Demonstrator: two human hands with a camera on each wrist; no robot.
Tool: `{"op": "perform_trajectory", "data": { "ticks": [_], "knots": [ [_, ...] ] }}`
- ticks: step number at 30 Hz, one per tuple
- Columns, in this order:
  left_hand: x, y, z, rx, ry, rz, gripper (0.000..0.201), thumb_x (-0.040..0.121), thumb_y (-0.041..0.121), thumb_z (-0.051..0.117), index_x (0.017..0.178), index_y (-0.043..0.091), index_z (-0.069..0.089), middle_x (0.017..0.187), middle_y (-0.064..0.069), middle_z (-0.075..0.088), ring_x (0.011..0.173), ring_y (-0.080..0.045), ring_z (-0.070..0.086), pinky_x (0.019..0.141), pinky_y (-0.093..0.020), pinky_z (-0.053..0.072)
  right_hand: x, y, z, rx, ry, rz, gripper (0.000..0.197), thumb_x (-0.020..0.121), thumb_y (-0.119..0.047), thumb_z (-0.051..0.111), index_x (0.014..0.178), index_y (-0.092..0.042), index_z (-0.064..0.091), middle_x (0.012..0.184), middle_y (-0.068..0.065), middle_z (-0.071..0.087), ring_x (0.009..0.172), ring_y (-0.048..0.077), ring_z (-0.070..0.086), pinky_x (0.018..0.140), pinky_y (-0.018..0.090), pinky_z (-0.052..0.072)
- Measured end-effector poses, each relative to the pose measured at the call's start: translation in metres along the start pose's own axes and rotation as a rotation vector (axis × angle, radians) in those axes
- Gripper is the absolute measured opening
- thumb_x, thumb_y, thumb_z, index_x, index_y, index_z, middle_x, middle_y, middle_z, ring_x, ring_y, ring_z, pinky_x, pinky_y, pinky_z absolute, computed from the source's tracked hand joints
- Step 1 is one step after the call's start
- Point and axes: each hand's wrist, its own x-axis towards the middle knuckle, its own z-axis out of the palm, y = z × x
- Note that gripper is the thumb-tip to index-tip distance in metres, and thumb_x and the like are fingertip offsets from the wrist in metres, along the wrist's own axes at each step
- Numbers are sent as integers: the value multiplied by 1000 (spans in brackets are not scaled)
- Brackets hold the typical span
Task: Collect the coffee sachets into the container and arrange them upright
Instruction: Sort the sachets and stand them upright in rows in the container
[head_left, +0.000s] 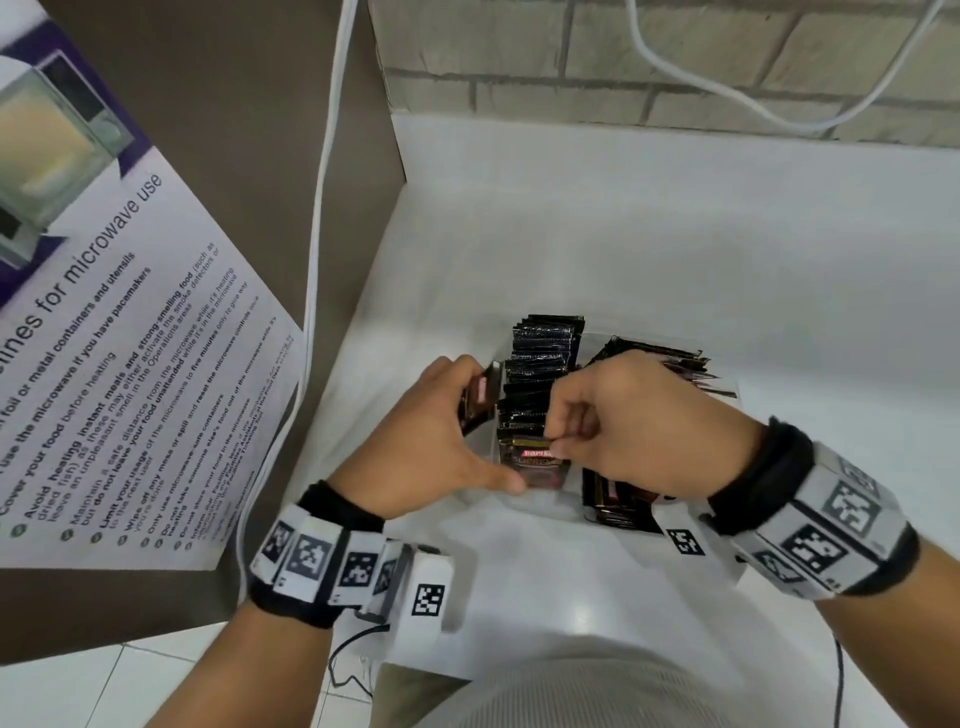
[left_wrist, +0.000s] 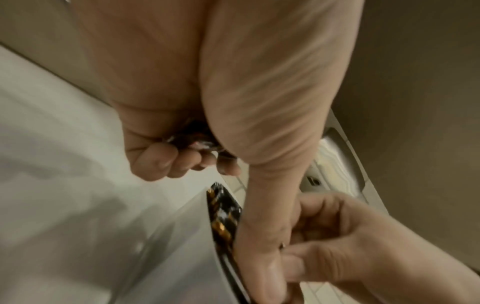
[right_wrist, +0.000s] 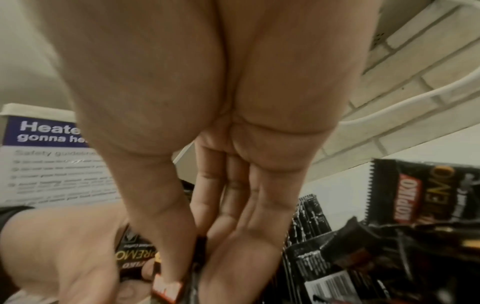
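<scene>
over clear plastic container (head_left: 563, 506) on white surface (head_left: 675, 249): right hand (head_left: 639, 431) fingers pinching top edge of black foil coffee sachet (head_left: 532, 457); left hand (head_left: 415, 441) gripping spare sachets (head_left: 480, 400). best slid straight down, row braced upright.

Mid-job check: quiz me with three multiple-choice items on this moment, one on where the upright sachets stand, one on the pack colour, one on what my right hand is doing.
1. Where does the upright row of sachets stand?
A. Inside the clear container
B. On the floor tiles
C. On top of the poster

2. What is the main colour of the sachets?
A. White
B. Black
C. Green

3. What is the right hand doing?
A. Lying flat on the counter
B. Pulling the white cable
C. Pinching the front sachet at its top edge

Answers: 1 A, the row sits between the clear walls; 2 B, the packs are black with red and gold print; 3 C, thumb and fingertips meet on the pack's top.
</scene>
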Motion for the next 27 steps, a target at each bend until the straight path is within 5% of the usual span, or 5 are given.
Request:
{"op": "perform_trajectory", "data": {
  "ticks": [8,11,14,24,27],
  "knots": [
    [7,3,27,112,20,31,85,56,25,98,114,26,36,111,8,41,87,-6,55,67,-17,48,5,-3,3,-111,16,-49,19,73,-6,78,73,-22,69,65,-17,58,62,-1,55,64,13,46],
    [11,2,32,127,57,75,82,59,29,97,113,25,35,108,7,40,81,-7,53,61,-17,44,6,-6,6,-104,-5,-38,20,73,-7,81,73,-23,67,66,-14,60,64,4,59,66,21,49],
    [13,0,31,92,94,52,83,59,37,97,114,27,35,110,9,41,85,-3,54,65,-14,46,6,-5,0,-105,21,-22,22,72,-10,85,73,-22,66,66,-16,57,63,1,56,64,12,43],
    [17,-1,32,81,71,-25,87,53,21,99,113,26,37,112,8,43,89,-9,58,76,-36,56,1,-1,-7,-40,56,49,24,76,-7,80,74,-27,66,67,-12,64,72,-3,59,65,7,44],
    [16,-3,28,45,67,-39,92,50,23,101,115,28,36,114,9,43,93,-1,54,76,-19,51,0,0,-9,-2,71,72,21,76,-10,81,77,-26,68,69,-10,66,70,1,61,66,15,49]
  ]
}}
